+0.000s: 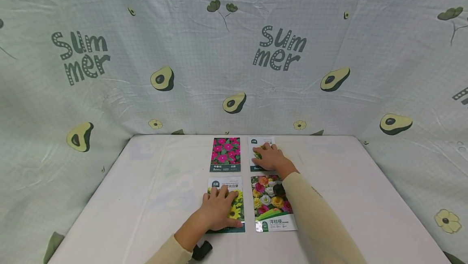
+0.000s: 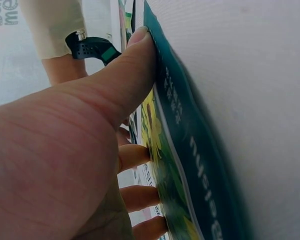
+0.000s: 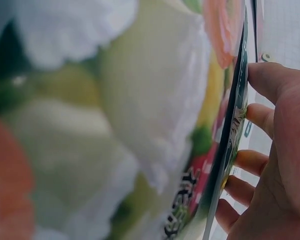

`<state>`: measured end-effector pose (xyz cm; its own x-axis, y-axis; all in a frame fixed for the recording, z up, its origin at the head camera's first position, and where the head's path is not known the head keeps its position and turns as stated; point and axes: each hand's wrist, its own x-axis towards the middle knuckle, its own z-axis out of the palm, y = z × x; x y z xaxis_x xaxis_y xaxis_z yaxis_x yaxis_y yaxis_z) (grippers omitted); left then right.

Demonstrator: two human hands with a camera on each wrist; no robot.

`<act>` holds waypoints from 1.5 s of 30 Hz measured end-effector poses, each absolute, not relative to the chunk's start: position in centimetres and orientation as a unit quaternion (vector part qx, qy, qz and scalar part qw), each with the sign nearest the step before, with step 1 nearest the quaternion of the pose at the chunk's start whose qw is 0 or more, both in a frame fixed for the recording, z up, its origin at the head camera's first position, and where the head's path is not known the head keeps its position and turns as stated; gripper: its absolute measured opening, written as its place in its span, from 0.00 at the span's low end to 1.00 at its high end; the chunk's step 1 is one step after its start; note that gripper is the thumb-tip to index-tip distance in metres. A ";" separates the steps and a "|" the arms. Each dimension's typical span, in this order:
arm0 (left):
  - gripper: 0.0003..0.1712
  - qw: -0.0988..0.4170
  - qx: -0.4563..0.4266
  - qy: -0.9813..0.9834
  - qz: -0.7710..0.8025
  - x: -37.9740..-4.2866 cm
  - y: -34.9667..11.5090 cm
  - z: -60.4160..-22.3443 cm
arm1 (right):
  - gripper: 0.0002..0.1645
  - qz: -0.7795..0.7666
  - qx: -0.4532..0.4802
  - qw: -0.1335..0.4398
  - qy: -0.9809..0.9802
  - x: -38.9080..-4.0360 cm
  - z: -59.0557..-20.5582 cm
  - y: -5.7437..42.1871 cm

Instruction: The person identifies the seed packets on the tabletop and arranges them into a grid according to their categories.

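Observation:
My left hand (image 1: 217, 208) rests with spread fingers on a yellow sunflower seed packet (image 1: 237, 212) at the front left. In the left wrist view the thumb (image 2: 132, 62) lies across its dark green band and the fingertips touch its printed face. Farther back on the right, my right hand (image 1: 271, 157) rests on a white-topped seed packet (image 1: 254, 144), covering much of its picture. The right wrist view shows the fingertips touching that packet (image 3: 236, 125). Below the right forearm lies a seed packet with multicoloured blooms (image 1: 268, 203), partly hidden by the sleeve.
A seed packet with pink flowers (image 1: 226, 153) lies at the back left of the group. The packets lie flat in two rows on the white-covered table (image 1: 175, 191). Behind the table's far edge hangs a printed cloth (image 1: 197, 53) with avocados and lettering.

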<state>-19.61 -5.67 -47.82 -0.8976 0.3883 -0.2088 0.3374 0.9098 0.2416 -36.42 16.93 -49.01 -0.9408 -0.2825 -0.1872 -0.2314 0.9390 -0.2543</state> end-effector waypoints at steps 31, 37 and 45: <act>0.54 0.137 0.186 0.968 0.098 -19.7 -5.6 -47.6 | 0.37 -0.121 -0.121 0.108 0.979 -36.5 -49.2 16.6; 0.54 0.136 0.188 0.968 0.100 -19.6 -5.8 -47.7 | 0.37 -0.121 -0.122 0.108 0.979 -36.2 -49.1 16.5; 0.54 0.139 0.190 0.967 0.098 -19.5 -6.0 -47.7 | 0.37 -0.127 -0.119 0.116 0.978 -35.7 -48.6 16.4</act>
<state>-19.47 -5.99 -47.74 -0.8895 0.3939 -0.2315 0.3393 0.9089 0.2426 -35.71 16.40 -48.65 -0.9447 -0.2630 -0.1961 -0.2043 0.9393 -0.2756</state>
